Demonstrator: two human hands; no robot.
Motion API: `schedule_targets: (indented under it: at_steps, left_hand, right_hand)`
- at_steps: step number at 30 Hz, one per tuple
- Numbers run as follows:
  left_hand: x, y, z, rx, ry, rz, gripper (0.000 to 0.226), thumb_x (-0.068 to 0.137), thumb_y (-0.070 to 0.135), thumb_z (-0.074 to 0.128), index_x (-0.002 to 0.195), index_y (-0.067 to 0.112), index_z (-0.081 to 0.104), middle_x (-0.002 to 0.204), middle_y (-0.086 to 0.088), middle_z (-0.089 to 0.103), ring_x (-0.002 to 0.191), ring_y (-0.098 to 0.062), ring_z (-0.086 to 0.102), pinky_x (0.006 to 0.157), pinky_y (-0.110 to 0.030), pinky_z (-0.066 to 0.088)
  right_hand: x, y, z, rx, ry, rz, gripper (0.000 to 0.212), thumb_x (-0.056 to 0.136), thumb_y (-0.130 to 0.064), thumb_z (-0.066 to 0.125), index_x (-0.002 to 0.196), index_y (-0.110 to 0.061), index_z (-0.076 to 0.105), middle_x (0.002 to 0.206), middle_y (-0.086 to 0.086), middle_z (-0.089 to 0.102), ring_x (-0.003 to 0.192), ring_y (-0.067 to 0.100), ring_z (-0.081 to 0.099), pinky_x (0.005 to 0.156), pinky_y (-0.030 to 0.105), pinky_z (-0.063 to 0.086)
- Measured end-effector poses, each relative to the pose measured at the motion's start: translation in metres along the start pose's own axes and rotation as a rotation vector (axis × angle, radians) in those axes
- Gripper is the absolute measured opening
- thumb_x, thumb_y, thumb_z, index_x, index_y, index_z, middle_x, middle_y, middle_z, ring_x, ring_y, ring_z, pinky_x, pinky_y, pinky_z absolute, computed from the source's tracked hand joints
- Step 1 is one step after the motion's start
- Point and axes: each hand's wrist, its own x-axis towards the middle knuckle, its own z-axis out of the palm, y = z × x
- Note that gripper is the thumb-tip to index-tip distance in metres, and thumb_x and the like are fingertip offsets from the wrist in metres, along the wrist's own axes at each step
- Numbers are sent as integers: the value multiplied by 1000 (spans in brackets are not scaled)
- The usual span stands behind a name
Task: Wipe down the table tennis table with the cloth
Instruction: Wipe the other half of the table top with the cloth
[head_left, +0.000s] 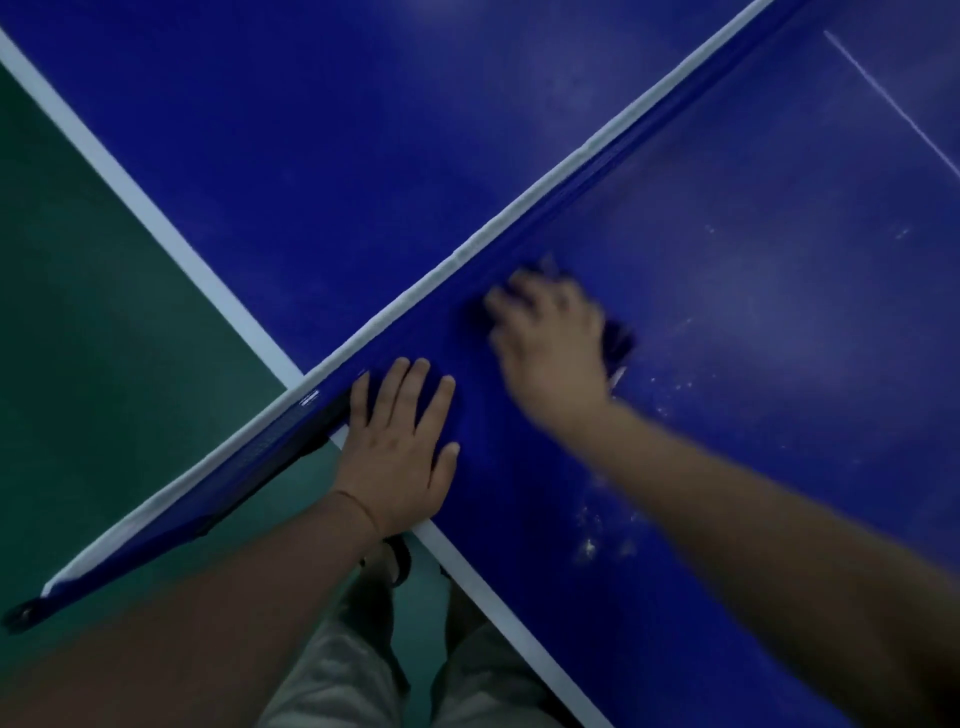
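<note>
Head view: green floor (93, 312) beneath a blue table tennis table (753, 312); the net (519, 223) crosses it diagonally. Left hand (400, 457) lies flat on the table at its side edge, just beside the net, fingers straight and slightly spread, holding nothing. Right hand (550, 343), blurred, presses a dark cloth (621, 340) onto the surface close to the net, fingers bent over it. Step judged: wiping under way on the near half. White specks (592, 540) lie near the right forearm, so the next stroke should sweep toward them. Count: one table, one net, one cloth, two hands.
</note>
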Motion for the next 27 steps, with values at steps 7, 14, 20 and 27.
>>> schedule_targets:
  at_steps: [7, 14, 20, 27]
  left_hand:
    - [45, -24, -24, 141, -51, 384, 71, 95, 53, 36, 149, 7, 44, 157, -18, 36, 147, -35, 30, 121, -54, 12]
    - [99, -19, -30, 108, 29, 489, 60, 96, 45, 41, 137, 4, 55, 143, -22, 49, 140, -40, 38, 121, -55, 18]
    - [109, -22, -26, 12, 32, 555, 51, 93, 43, 46, 129, 10, 61, 137, -17, 53, 135, -41, 41, 116, -59, 29]
    - [157, -6, -43, -82, 82, 493, 44, 92, 31, 40, 120, 6, 62, 128, -16, 56, 125, -36, 47, 114, -52, 33]
  right_hand:
    - [53, 109, -30, -103, -13, 32, 43, 102, -42, 49, 143, -29, 56, 153, 5, 46, 131, 39, 45, 100, 53, 41]
    - [2, 42, -4, -4, 63, 65, 42, 97, -39, 49, 137, -29, 57, 149, 4, 49, 130, 37, 45, 98, 53, 39]
    - [39, 131, -33, -77, 20, -112, 36, 96, -31, 61, 129, -20, 67, 140, 12, 59, 123, 40, 56, 93, 53, 49]
    - [74, 120, -39, -126, 37, 386, 42, 100, -34, 47, 141, -27, 52, 155, 4, 40, 138, 37, 36, 108, 52, 33]
